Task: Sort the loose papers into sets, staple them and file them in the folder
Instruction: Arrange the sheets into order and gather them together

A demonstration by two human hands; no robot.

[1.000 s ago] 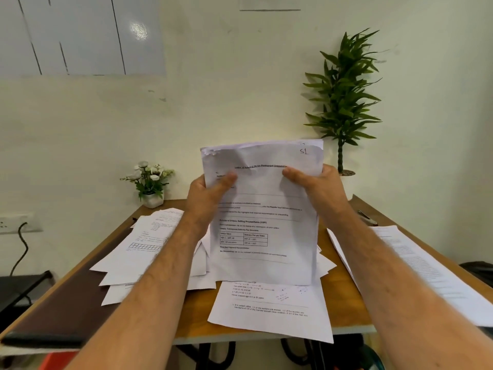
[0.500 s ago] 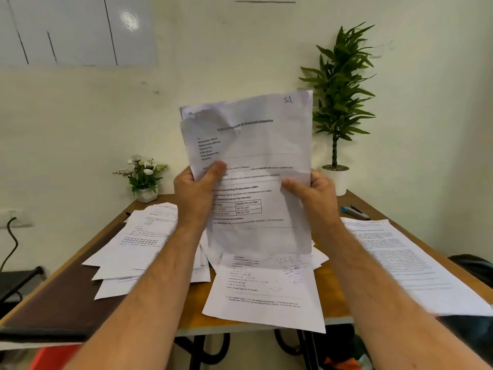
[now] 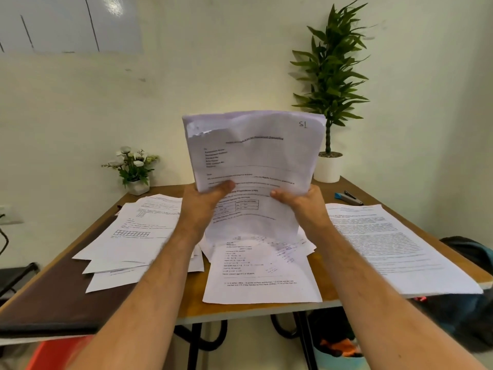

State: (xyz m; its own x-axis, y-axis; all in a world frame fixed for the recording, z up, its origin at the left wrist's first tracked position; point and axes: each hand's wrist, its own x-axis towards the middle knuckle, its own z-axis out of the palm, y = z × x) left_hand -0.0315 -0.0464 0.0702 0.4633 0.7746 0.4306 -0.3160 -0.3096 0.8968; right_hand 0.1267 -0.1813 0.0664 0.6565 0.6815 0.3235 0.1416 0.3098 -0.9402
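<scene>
- Both hands are holding one set of sheets upright over the middle of the table (image 3: 256,309). The left hand (image 3: 204,206) is gripping the set's lower left edge, thumb pressed on the front page; the right hand (image 3: 301,202) is gripping the lower right edge the same way.
- Held set (image 3: 253,166): several sheets, front page printed, "S1" handwritten at the top right corner. Top left corner is looking torn or curled.
- Change over the last second: the grip is sitting lower on the pages than it was, at mid-sheet rather than near the top. The bottom edge is now sitting on or just above the loose papers (image 3: 262,271) below; contact cannot be told.
- Reading: the person is probably jogging the sheets to square the edges, which would make this set close to ready for stapling. Judgement only.
- Stapler (image 3: 348,198) is lying untouched at the far right of the table, near the large plant pot (image 3: 327,169).
- Unsorted sheets are fanning out at left (image 3: 133,236); a separate printed pile (image 3: 386,244) is lying at right, overhanging the edge.
- Dark folder (image 3: 53,297) is lying flat at the near left, partly under the left papers. Nothing appears filed yet.
</scene>
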